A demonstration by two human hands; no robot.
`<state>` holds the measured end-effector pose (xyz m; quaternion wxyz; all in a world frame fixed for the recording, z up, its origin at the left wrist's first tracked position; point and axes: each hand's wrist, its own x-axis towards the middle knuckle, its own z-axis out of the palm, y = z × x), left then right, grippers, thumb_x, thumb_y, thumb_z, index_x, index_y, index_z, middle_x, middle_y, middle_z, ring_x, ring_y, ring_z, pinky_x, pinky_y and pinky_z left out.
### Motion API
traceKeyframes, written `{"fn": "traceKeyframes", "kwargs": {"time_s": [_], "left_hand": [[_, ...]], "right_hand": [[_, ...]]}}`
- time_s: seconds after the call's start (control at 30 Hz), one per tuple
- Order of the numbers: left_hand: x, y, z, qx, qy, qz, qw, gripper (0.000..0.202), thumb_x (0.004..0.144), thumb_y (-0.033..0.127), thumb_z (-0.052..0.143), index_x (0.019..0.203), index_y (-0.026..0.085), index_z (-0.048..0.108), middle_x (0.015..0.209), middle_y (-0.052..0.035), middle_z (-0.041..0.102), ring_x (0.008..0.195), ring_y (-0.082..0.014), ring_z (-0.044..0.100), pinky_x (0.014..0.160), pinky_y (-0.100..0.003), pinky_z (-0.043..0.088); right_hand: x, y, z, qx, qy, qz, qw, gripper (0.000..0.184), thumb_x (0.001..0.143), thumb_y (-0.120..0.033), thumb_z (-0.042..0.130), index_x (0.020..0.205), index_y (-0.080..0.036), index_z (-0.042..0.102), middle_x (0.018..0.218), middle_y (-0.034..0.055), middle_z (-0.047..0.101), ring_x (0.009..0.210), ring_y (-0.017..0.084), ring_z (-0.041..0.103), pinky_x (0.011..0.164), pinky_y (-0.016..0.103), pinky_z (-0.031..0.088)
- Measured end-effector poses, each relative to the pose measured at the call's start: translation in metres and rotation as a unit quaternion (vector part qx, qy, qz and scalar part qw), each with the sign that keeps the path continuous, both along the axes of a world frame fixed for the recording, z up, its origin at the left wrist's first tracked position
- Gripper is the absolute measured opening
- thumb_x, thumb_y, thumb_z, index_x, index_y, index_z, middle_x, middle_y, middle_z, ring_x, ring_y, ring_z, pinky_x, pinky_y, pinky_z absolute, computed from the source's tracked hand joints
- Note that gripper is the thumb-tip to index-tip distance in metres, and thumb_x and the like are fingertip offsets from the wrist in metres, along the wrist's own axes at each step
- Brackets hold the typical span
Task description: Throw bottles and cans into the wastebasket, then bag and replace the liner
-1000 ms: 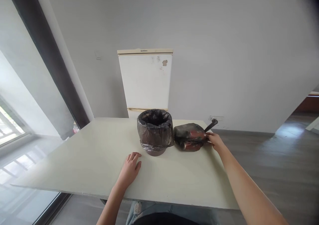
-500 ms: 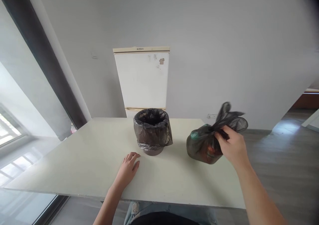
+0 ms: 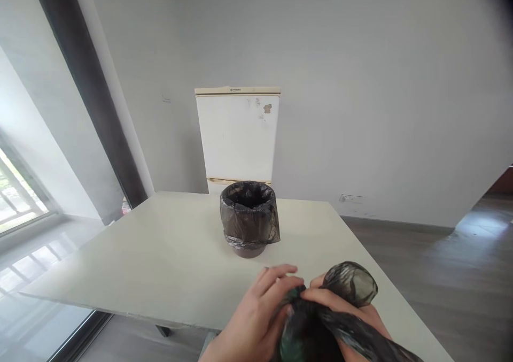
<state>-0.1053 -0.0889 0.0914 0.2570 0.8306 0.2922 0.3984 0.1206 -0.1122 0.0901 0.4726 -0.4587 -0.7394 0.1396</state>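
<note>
Fingers of the left hand [image 3: 256,314] and right hand [image 3: 344,304] curl shut around the gathered neck of a dark plastic bag [image 3: 312,332] at six o'clock, over the table [image 3: 160,255] edge. Soft, slippery film, seemingly lightly filled; the twisted neck grips best. A lined bin [image 3: 248,217] stands at twelve o'clock.

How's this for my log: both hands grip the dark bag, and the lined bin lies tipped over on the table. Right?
Not quite: the head view shows the lined bin standing upright on the table, not tipped. The left hand and right hand do grip the dark bag.
</note>
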Motion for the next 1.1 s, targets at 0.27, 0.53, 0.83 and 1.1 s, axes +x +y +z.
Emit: {"fn": "traceKeyframes", "kwargs": {"time_s": [0.27, 0.53, 0.83, 1.1], "left_hand": [[0.013, 0.013, -0.013, 0.007, -0.125, 0.08, 0.989, 0.035, 0.088, 0.006, 0.066, 0.112, 0.028, 0.078, 0.122, -0.0081, 0.077, 0.111, -0.0242, 0.074, 0.099, -0.037, 0.061], [0.033, 0.031, -0.005, 0.046, -0.174, 0.13, 0.975, 0.028, 0.089, 0.008, 0.062, 0.105, 0.025, 0.079, 0.115, -0.0085, 0.08, 0.106, -0.0246, 0.077, 0.098, -0.042, 0.064], [0.059, 0.051, -0.019, 0.032, -0.231, 0.122, 0.965, 0.033, 0.085, -0.002, 0.059, 0.093, 0.022, 0.08, 0.113, -0.0086, 0.078, 0.101, -0.0218, 0.075, 0.089, -0.036, 0.063], [0.046, 0.056, -0.02, 0.133, -0.178, 0.16, 0.962, 0.028, 0.095, 0.007, 0.063, 0.099, 0.026, 0.083, 0.099, -0.0058, 0.079, 0.094, -0.0207, 0.07, 0.082, -0.033, 0.06]], "right_hand": [[-0.003, 0.022, -0.016, 0.013, 0.026, -0.043, 0.999, 0.036, 0.091, -0.037, 0.064, 0.125, -0.035, 0.077, 0.114, 0.0016, 0.081, 0.093, 0.025, 0.08, 0.078, 0.028, 0.065], [-0.026, 0.035, -0.016, 0.122, 0.138, -0.252, 0.95, 0.053, 0.085, -0.043, 0.074, 0.132, -0.024, 0.057, 0.119, 0.0133, 0.07, 0.105, 0.03, 0.069, 0.089, 0.043, 0.06], [-0.005, 0.046, -0.03, -0.009, 0.095, -0.211, 0.973, 0.025, 0.083, -0.043, 0.07, 0.096, -0.022, 0.067, 0.084, 0.0076, 0.076, 0.077, 0.027, 0.072, 0.067, 0.035, 0.056], [0.024, 0.055, -0.022, 0.067, 0.036, -0.129, 0.989, 0.017, 0.09, -0.036, 0.065, 0.092, -0.025, 0.077, 0.09, 0.0067, 0.078, 0.082, 0.025, 0.073, 0.078, 0.034, 0.058]]}}
